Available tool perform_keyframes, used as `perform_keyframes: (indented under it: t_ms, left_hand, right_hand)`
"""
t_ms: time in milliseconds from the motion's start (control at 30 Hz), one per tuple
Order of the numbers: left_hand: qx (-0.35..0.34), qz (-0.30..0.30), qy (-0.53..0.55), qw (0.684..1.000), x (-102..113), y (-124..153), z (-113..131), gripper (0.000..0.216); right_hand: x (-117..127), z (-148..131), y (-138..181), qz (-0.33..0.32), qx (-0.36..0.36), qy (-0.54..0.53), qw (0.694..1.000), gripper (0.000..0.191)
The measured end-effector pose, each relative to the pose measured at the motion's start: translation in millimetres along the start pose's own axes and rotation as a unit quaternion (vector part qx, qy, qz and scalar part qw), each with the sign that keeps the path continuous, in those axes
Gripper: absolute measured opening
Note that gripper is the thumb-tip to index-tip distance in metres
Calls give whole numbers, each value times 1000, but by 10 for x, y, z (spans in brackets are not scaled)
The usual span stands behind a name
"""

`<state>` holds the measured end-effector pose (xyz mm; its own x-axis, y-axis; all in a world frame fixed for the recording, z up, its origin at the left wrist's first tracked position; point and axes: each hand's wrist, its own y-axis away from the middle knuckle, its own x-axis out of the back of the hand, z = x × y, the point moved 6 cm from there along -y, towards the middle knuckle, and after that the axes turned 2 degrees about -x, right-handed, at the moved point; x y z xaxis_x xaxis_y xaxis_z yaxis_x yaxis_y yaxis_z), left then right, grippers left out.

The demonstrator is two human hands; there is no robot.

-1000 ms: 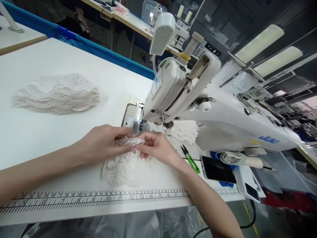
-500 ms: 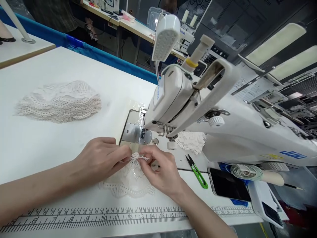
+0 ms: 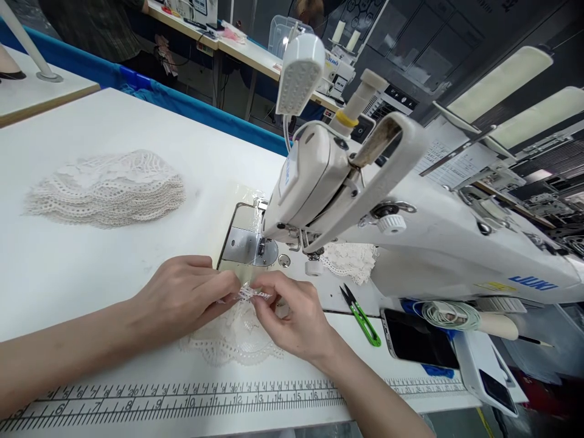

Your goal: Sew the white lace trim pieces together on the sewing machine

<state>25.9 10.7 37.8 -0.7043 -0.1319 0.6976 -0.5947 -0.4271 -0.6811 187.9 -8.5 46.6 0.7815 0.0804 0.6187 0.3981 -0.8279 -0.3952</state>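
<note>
A white lace piece [image 3: 237, 340] with a scalloped edge hangs from both hands onto the table, in front of the sewing machine [image 3: 310, 182]. My left hand [image 3: 191, 298] is closed on its upper edge, fingers curled so the tips are partly hidden. My right hand [image 3: 292, 310] pinches the same edge a short way to the right, between thumb and forefinger. Between the two grips the edge looks gathered or folded. The machine's presser foot [image 3: 261, 246] and metal needle plate [image 3: 244, 246] are just beyond my fingers, apart from the lace.
A stack of lace pieces [image 3: 107, 191] lies at left; more lace [image 3: 351, 260] sits under the machine arm. Green thread snips [image 3: 362, 319], a phone [image 3: 417, 337] and a white power-bank-like device [image 3: 488, 371] lie at right. A ruler strip [image 3: 191, 401] runs along the front edge.
The gathered edge between my fingers has flattened and tilted slightly, with both hands still gripping it. The whole view has shifted a little.
</note>
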Motion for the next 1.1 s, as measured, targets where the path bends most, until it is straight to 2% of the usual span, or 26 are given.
perform_keyframes:
  t_ms: [200, 300, 367, 467, 567, 633, 733, 833, 1000, 1100]
  left_hand:
    - [10, 8, 27, 1000, 39, -30, 16, 22]
    - [11, -1, 38, 999, 16, -24, 30, 16]
    - [31, -9, 50, 998, -2, -16, 14, 4]
    - [32, -25, 49, 998, -9, -17, 25, 25]
    - [-21, -17, 26, 999, 28, -17, 102, 35]
    - [-38, -7, 22, 999, 52, -6, 138, 31]
    - [-27, -6, 31, 999, 65, 10, 154, 19]
    - [-9, -6, 31, 999, 85, 23, 150, 18]
    - [-58, -6, 5, 998, 103, 55, 211, 44]
    - [-34, 5, 17, 999, 133, 35, 228, 27]
  right_hand:
    - [6, -24, -1, 18, 37, 28, 999, 18]
    - [41, -80, 16, 47, 83, 96, 991, 16]
    - [59, -200, 65, 73, 176, 174, 966, 16]
    - [32, -354, 163, 63, 298, 261, 916, 21]
    - [25, -428, 201, 39, 332, 299, 894, 21]
    - [35, -502, 231, 56, 368, 329, 868, 21]
    - [45, -604, 261, 81, 408, 364, 833, 23]
    - [55, -658, 260, 67, 409, 365, 834, 21]
    - [70, -675, 250, 13, 376, 331, 865, 18]
    - [98, -731, 262, 15, 380, 331, 864, 19]
